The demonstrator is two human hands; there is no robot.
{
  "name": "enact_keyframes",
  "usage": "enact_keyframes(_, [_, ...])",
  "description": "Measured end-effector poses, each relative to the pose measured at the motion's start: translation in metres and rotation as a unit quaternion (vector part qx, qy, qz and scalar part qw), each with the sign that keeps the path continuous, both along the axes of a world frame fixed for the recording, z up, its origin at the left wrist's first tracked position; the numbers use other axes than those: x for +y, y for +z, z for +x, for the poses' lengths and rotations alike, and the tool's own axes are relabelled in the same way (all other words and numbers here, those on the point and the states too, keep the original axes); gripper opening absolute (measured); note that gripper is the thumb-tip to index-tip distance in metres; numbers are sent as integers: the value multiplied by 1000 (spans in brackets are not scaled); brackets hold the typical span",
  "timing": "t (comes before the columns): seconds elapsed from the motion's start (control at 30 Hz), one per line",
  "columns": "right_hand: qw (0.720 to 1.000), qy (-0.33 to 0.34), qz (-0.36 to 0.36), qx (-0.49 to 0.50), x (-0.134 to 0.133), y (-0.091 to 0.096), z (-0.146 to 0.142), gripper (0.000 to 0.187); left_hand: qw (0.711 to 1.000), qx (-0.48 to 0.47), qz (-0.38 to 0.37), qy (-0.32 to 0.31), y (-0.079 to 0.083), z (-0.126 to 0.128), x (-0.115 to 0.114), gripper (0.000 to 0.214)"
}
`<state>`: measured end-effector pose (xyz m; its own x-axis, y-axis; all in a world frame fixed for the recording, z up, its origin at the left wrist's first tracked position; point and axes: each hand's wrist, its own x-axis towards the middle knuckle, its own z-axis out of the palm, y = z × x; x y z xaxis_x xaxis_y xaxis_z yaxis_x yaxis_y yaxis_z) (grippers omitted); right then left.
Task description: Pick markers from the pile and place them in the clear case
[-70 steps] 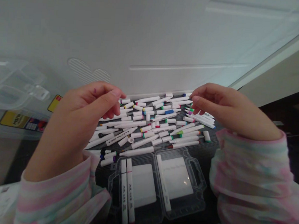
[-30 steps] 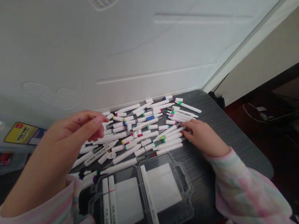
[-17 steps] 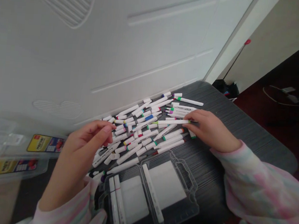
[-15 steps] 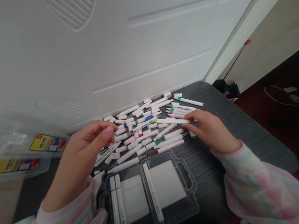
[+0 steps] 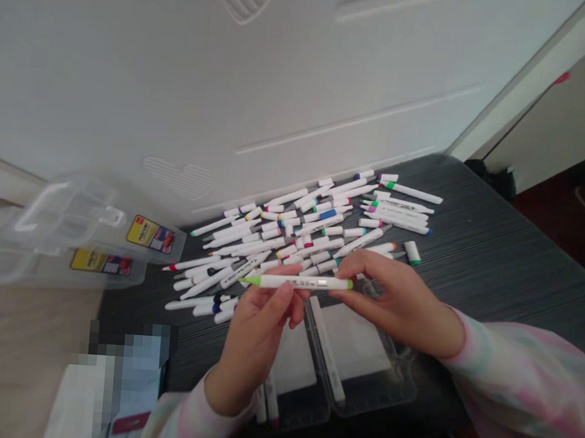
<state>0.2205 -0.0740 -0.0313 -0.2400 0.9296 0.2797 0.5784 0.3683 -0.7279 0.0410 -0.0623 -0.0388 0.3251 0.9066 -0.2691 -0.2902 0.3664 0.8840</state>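
Note:
Both hands hold one white marker point(image 5: 298, 282) with light-green ends, level above the open clear plastic case point(image 5: 361, 377). My left hand point(image 5: 259, 330) pinches its middle from below; my right hand point(image 5: 397, 300) grips its right end. Behind them a big heap of white markers with coloured bands point(image 5: 302, 230) lies on the dark grey table point(image 5: 495, 253). A single white marker point(image 5: 328, 351) rests along the case's centre hinge, and two more point(image 5: 267, 401) lie in its left half, partly hidden by my left wrist.
Clear plastic cases with yellow labels point(image 5: 95, 238) are stacked at the left. A white panelled wall point(image 5: 282, 78) rises directly behind the table. A loose white cap with a green end point(image 5: 412, 252) lies right of the heap. A blurred patch covers something at the lower left.
My right hand lifted a green-ended marker out of the heap and brought it toward me over the case. My left hand came across and took hold of it. The camera view shifted.

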Motion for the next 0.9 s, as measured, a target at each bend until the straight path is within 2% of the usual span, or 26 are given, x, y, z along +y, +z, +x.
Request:
enact_keyframes(0.13, [1000, 8, 6, 8, 2, -5, -7, 9, 999, -36, -18, 13, -7, -7, 1, 18])
enact_keyframes(0.4, [999, 37, -31, 20, 5, -22, -8, 9, 999, -17, -33, -14, -31, -17, 3, 18])
enact_keyframes(0.57, [998, 56, -38, -10, 6, -27, -6, 7, 999, 4, -32, -41, -34, -18, 5, 22])
enact_keyframes(0.7, [994, 95, -16, -49, 4, -33, -4, 15, 998, 31, -29, -53, -36, -19, 4, 22])
enact_keyframes(0.9, [991, 106, -6, -76, 2, -36, -2, 18, 995, 69, -24, -69, -31, -18, 1, 24])
